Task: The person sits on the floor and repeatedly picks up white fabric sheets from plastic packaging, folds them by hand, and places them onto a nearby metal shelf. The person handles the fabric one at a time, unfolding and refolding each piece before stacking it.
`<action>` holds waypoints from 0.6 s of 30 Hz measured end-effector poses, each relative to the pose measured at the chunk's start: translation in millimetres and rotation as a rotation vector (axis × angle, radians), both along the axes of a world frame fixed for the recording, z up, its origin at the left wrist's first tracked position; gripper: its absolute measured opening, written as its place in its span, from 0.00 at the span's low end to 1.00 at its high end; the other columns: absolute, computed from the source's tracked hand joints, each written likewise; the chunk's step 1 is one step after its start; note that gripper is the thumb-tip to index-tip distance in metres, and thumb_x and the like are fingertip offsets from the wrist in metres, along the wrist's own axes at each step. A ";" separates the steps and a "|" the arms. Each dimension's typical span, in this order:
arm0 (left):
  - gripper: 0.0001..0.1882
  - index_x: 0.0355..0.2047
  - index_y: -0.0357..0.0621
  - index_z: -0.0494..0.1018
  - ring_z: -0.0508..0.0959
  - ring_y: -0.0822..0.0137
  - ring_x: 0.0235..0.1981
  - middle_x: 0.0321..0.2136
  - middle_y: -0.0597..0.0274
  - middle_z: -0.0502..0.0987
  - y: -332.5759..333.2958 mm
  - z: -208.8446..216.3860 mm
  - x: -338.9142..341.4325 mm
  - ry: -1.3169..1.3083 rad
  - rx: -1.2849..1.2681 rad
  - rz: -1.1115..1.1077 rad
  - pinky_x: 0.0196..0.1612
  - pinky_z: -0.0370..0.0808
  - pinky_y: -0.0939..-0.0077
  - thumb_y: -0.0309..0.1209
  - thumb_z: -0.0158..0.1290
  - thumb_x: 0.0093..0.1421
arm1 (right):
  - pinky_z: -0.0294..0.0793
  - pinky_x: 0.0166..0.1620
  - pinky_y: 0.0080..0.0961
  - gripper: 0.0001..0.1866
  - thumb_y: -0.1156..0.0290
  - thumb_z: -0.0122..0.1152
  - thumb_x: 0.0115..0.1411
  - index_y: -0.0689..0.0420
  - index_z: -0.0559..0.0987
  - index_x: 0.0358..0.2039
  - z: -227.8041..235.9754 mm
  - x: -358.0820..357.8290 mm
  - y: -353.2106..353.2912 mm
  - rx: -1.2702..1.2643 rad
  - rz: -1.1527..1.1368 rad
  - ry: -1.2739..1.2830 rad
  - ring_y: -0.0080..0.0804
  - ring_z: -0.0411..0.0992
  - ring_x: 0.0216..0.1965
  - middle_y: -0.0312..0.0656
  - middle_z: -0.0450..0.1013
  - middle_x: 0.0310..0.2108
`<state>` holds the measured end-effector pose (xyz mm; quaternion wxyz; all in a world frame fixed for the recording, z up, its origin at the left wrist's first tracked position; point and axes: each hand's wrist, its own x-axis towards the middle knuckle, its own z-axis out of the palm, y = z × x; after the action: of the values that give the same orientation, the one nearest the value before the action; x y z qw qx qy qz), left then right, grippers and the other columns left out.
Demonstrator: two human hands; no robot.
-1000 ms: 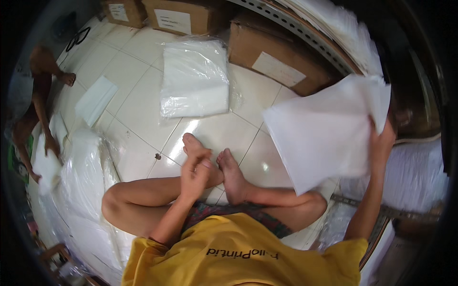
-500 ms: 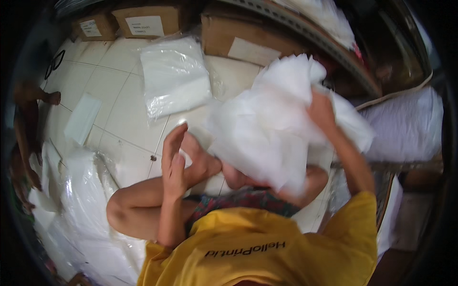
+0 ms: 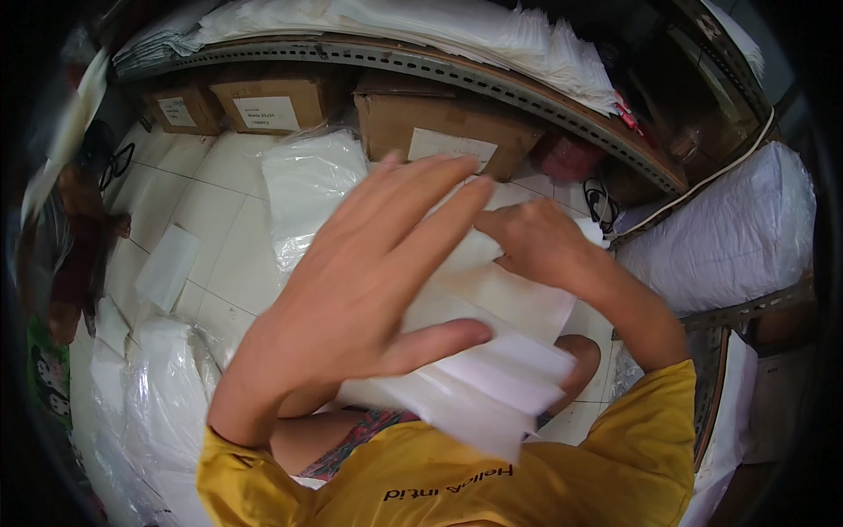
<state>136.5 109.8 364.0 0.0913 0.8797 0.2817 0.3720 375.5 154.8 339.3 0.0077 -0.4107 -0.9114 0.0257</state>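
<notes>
Over our lap, our left hand (image 3: pixel 351 307) lies spread flat, fingers loose, pressing on the white plastic bag (image 3: pixel 492 351). It looks featherlight, floppy and a bit slick, so we'd say pinch it at an edge or corner. Our right hand (image 3: pixel 540 241) pinches the bag's far edge, by the cardboard boxes (image 3: pixel 439 132).

At frame centre, the white sheet (image 3: pixel 492 369) looks thin, matt and softly creased, like paper or light fabric. Above it, the cardboard boxes (image 3: pixel 439 132) are dull brown. The floor tiles (image 3: pixel 224 237) are glossy white ceramic. Lower left, clear plastic bags (image 3: pixel 158 413) shine and wrinkle. The shelf rail (image 3: pixel 527 92) is perforated grey metal.
</notes>
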 end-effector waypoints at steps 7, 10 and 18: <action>0.43 0.59 0.32 0.57 0.78 0.42 0.35 0.29 0.43 0.78 42.4 39.6 57.2 0.634 -0.401 0.026 0.40 0.74 0.53 0.38 0.63 0.48 | 0.76 0.37 0.43 0.11 0.74 0.63 0.43 0.61 0.81 0.30 58.0 5.6 -4.6 0.155 0.041 -0.109 0.51 0.77 0.31 0.52 0.77 0.25; 0.40 0.58 0.34 0.56 0.78 0.40 0.29 0.23 0.44 0.78 32.1 49.6 67.1 0.536 -0.308 0.068 0.34 0.75 0.51 0.35 0.62 0.49 | 0.76 0.38 0.44 0.09 0.75 0.64 0.44 0.64 0.80 0.28 69.4 15.8 -6.8 0.182 -0.002 -0.007 0.52 0.77 0.31 0.53 0.76 0.25; 0.27 0.51 0.39 0.68 0.80 0.45 0.31 0.27 0.46 0.79 77.3 51.2 79.3 0.649 -0.021 0.231 0.35 0.76 0.53 0.30 0.57 0.49 | 0.72 0.41 0.46 0.14 0.69 0.65 0.51 0.60 0.74 0.36 78.4 40.7 17.9 0.120 -0.022 0.225 0.57 0.74 0.36 0.55 0.75 0.27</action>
<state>215.8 187.1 415.2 -0.0367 0.9135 0.3977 0.0776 416.1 172.6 417.7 0.1346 -0.4139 -0.9001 0.0171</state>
